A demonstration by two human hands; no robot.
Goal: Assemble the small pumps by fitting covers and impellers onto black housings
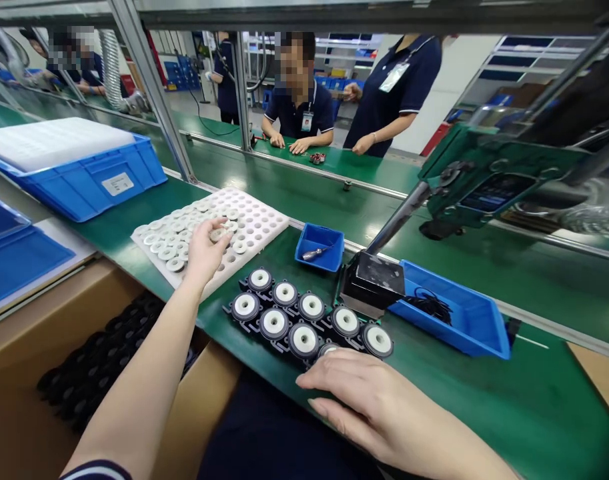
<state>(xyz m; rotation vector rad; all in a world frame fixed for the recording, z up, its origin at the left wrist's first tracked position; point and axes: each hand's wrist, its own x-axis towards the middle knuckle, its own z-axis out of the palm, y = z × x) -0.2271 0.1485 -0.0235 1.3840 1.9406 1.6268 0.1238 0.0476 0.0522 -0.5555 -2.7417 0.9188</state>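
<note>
My left hand is over the white foam tray, its fingers curled round a white ring. Several loose white rings lie across the tray's left part, while its right part shows bare round holes. Two rows of black round housings, each with a white ring in its middle, stand on the green bench. My right hand is over the near end of the front row, thumb apart from the fingers. Its fingertips partly cover the last housing, so any contact there is hidden.
A small blue bin holds a screwdriver-like tool. Right of it stand a black-based stand with a green device and a long blue bin with black cable. A cardboard box of black parts sits below left. Co-workers are across the line.
</note>
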